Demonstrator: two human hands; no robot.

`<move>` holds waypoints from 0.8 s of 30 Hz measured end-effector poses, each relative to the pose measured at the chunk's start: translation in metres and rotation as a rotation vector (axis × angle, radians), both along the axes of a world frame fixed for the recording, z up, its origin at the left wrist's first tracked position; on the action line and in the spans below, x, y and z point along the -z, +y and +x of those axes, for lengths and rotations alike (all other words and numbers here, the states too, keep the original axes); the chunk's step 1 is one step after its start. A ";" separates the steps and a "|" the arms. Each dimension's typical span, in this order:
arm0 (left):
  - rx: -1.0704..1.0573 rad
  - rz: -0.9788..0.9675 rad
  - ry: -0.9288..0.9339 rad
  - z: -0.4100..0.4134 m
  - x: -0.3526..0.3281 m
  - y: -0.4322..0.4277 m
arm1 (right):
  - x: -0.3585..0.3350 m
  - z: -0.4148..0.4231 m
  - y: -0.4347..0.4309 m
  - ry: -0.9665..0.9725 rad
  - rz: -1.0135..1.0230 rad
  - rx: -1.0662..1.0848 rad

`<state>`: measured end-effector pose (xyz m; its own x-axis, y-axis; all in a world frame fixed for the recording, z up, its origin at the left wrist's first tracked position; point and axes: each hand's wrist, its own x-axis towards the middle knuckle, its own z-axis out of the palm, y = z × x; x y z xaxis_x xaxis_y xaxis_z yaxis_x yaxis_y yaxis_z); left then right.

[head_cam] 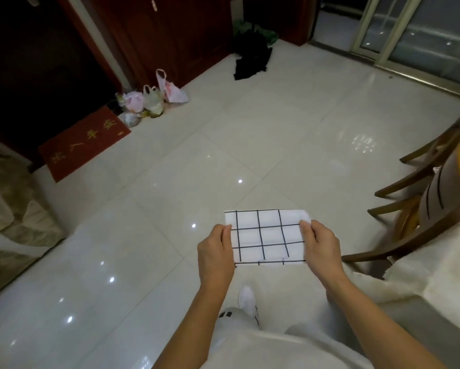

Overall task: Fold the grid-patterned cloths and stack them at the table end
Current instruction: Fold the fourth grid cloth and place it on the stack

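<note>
The cloth [263, 235] sits between your left hand [215, 253] and right hand [320, 247], above the floor [157, 198]. On your right: chairs [412, 182], tabletop [436, 278] just nearer than them. Far left: doormat [85, 145], bags [154, 98] behind it.

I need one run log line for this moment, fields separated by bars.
grid-patterned cloth: held up flat between both hands | left hand: pinches its left edge | right hand: pinches its right edge

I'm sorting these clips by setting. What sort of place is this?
Most likely a home, near its front door: a red doormat lies by a dark doorway, filled plastic bags sit on the glossy tiled floor, and wooden chairs stand at the right.
</note>
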<state>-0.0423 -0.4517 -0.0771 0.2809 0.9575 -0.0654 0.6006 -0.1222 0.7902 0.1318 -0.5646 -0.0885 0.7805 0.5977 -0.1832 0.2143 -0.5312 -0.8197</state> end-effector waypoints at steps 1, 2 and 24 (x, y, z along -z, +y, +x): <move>0.028 0.018 -0.001 0.007 -0.001 0.018 | -0.001 0.004 0.014 -0.002 0.003 0.023; 0.049 0.039 -0.008 0.014 -0.003 0.033 | -0.003 0.008 0.026 0.001 0.008 0.047; 0.284 -0.062 -0.015 0.275 0.012 0.188 | 0.021 0.220 0.132 0.048 0.090 0.376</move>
